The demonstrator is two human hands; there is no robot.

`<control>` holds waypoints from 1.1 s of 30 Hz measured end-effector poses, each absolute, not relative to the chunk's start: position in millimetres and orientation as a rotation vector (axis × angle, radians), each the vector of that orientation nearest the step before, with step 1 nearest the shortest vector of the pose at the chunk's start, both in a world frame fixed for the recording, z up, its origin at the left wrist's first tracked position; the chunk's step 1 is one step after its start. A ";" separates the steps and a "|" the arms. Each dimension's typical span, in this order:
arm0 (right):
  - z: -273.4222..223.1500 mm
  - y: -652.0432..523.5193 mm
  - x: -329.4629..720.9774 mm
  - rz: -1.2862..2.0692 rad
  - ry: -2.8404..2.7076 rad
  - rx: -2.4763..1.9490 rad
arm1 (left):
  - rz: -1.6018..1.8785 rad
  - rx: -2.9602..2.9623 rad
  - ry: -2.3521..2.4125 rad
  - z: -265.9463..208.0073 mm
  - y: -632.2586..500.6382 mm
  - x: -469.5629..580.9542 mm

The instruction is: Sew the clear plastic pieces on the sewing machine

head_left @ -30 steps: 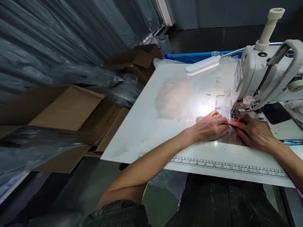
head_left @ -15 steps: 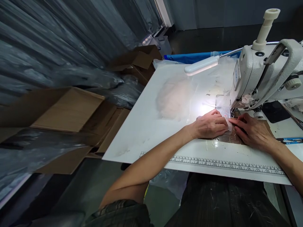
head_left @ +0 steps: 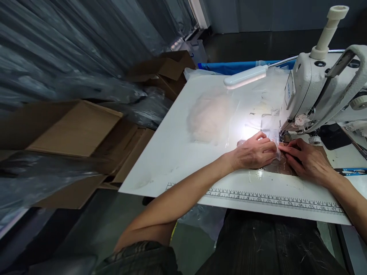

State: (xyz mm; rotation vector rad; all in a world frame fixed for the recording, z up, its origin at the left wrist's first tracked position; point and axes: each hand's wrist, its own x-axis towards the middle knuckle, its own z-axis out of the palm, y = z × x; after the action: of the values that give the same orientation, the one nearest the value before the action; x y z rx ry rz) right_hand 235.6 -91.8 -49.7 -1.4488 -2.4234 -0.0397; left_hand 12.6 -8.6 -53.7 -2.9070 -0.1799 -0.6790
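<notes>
Just in front of the needle of a white sewing machine [head_left: 301,82], both hands are at a small piece of sheer pale fabric [head_left: 277,154]. My left hand [head_left: 255,152] is closed on the fabric from the left, its fingers bent together and partly hiding it. From the right, my right hand [head_left: 308,158] has its thumb and forefinger closed at the fabric's edge, near the presser foot [head_left: 282,136]. Beneath the hands lies a brown, shiny taped patch [head_left: 285,167] on the white table [head_left: 177,152].
A white lamp [head_left: 246,77] lights the sewing spot. Blue-handled snips [head_left: 354,171] and a dark flat object [head_left: 334,136] lie at right. A printed ruler [head_left: 258,199] runs along the front edge. Open cardboard boxes [head_left: 76,130] and plastic sheeting [head_left: 149,109] stand left of the table.
The view has shifted slightly. Both hands keep nearly the same place by the needle, and the fabric between them has moved very little.
</notes>
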 end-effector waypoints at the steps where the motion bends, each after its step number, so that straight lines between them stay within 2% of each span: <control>1: -49.8 -91.9 236.3 -0.026 -2.424 -1.437 | -0.682 -2.901 -0.177 -54.1 -8.4 12.6; 13: -50.0 -93.6 233.2 -0.024 -2.437 -1.426 | -0.619 -2.987 -0.171 -51.4 -8.7 11.4; 22: -44.1 -94.9 240.8 0.358 -2.151 -1.476 | -0.478 -3.008 -0.219 -51.4 -9.5 14.4; 33: -47.8 -104.7 233.6 0.133 -2.367 -1.338 | -0.480 -2.984 -0.225 -50.5 -10.6 16.1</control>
State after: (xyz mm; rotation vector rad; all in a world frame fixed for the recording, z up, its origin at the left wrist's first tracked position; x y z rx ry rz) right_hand 233.6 -104.7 -47.8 -1.3384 -2.3670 0.1326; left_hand 16.1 -10.6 -50.5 -2.9838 -0.2249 -0.4798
